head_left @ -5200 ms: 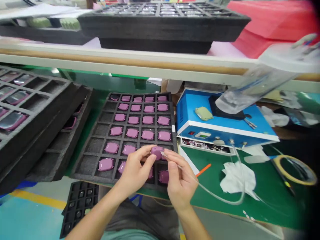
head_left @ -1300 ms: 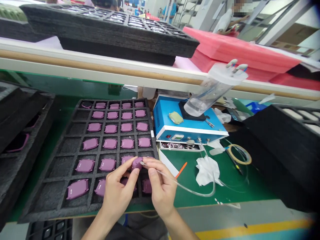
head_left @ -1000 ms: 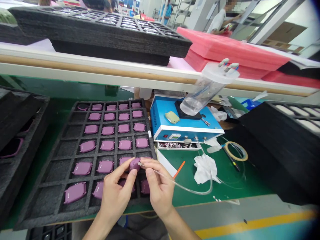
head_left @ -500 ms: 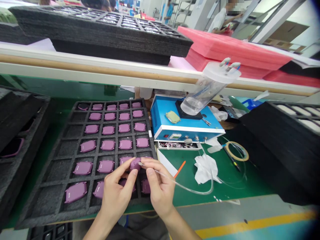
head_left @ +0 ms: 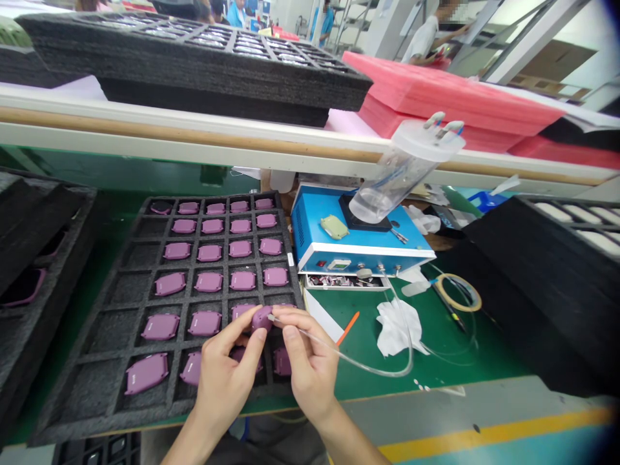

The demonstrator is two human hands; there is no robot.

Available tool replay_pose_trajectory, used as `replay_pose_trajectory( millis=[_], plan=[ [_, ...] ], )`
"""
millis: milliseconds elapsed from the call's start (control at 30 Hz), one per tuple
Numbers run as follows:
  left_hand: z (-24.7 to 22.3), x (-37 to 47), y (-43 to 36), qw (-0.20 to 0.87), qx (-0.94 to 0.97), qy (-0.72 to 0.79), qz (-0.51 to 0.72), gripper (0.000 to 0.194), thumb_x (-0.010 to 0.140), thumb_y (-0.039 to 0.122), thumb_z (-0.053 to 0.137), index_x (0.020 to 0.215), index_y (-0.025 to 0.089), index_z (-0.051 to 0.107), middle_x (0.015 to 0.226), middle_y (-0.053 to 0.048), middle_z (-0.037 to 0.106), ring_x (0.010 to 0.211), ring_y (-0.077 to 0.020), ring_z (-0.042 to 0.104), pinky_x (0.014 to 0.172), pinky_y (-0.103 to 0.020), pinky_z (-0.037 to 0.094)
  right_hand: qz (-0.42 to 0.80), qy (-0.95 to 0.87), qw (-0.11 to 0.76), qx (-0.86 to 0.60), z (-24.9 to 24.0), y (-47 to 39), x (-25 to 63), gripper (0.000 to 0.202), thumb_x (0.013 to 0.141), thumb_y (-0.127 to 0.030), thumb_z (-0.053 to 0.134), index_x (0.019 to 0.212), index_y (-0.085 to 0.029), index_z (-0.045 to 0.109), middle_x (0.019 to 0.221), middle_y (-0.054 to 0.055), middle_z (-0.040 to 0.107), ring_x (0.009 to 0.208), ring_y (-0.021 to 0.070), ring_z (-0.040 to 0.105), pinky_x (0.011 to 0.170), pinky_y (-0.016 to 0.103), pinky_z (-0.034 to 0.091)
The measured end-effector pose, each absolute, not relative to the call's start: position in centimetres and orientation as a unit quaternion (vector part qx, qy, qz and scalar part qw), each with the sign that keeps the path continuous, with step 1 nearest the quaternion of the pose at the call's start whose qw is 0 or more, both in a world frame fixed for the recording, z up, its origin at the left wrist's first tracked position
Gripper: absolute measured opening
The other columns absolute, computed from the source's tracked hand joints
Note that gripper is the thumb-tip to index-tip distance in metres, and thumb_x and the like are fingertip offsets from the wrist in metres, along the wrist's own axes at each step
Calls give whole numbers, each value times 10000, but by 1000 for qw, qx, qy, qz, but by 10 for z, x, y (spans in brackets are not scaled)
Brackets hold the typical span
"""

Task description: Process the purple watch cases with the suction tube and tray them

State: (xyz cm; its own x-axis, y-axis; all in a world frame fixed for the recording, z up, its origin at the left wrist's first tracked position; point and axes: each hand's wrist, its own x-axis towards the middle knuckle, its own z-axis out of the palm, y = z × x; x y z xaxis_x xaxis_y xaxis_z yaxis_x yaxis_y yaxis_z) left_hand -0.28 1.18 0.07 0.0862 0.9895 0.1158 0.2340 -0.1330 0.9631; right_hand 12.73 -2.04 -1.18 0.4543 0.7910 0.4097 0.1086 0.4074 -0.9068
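My left hand [head_left: 230, 368] pinches a small purple watch case [head_left: 262, 319] between thumb and fingers, turned on edge over the foam tray. My right hand [head_left: 312, 361] is closed on the end of a clear thin tube [head_left: 368, 370]. The tube's small metal tip [head_left: 272, 317] touches or nearly touches the case; which, I cannot tell. Beneath both hands lies the black foam tray [head_left: 109, 358] with more purple watch cases [head_left: 161, 326] in its compartments; the left column is mostly bare, with one dark piece at the back.
A blue machine [head_left: 317, 226] behind the tray carries a clear cylinder [head_left: 387, 181] and a pale green case [head_left: 334, 227]. To the right lie a crumpled white tissue [head_left: 400, 326], an orange stick [head_left: 347, 329] and a tape roll [head_left: 458, 292]. Black foam stacks [head_left: 513, 284] flank the workspace.
Both hands hold nearly the same pose, with the tube's tip still at the purple case. The view has shifted very slightly, and a person in blue shows more in the background.
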Motion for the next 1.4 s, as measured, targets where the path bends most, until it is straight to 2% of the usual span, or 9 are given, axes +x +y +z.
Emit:
replay_pose_trajectory(
  millis=[233,867,967,1067,1200,1300,1400],
  plan=[
    [1,-2,12,426,605,504,446,333,902,341,741,1158,151,839,1083,-106,859,829,-251,842,718,-284,694,246,-458,697,-493,-13,-21,127,179,1034,-262,620,1017,-238,797,1026,75,834,1018,199,798,914,352,674],
    [2,-2,14,429,612,495,444,325,921,322,729,1175,144,828,1084,-97,860,858,-240,837,763,-283,687,245,-461,701,-487,-13,-20,128,186,1032,-229,617,1031,-247,802,1035,64,834,1023,190,799,927,334,672],
    [0,3,9,409,632,492,438,305,960,289,686,1197,144,813,1103,-99,857,888,-232,833,781,-279,681,245,-464,691,-498,-17,-24,129,185,1029,-239,626,1023,-238,811,1052,73,836,1034,204,802,935,356,675],
    [0,6,0,330,684,496,421,324,997,231,622,1277,164,769,1161,-101,845,933,-233,827,857,-311,675,248,-443,690,-517,-23,-33,129,160,1015,-253,660,1014,-218,816,1078,83,831,1030,225,807,939,400,681],
    [19,-35,4,154,762,533,333,358,1040,193,535,1361,172,691,1296,-123,797,1141,-268,769,1030,-395,617,252,-394,722,-511,-25,-41,127,106,976,-239,727,989,-179,814,1039,75,819,949,222,815,876,418,702],
    [51,-98,4,81,773,599,194,328,1047,152,478,1297,184,687,1231,-107,795,1113,-274,730,1006,-422,595,261,-380,734,-499,-21,-43,125,86,952,-229,760,978,-172,819,997,64,818,915,204,814,837,384,708],
    [75,-152,-1,91,799,593,43,280,1014,120,480,1130,218,715,1047,-76,784,1015,-269,696,903,-387,586,265,-383,732,-498,-20,-44,124,92,942,-247,774,965,-171,822,977,62,817,893,197,812,802,365,709]
  ],
)
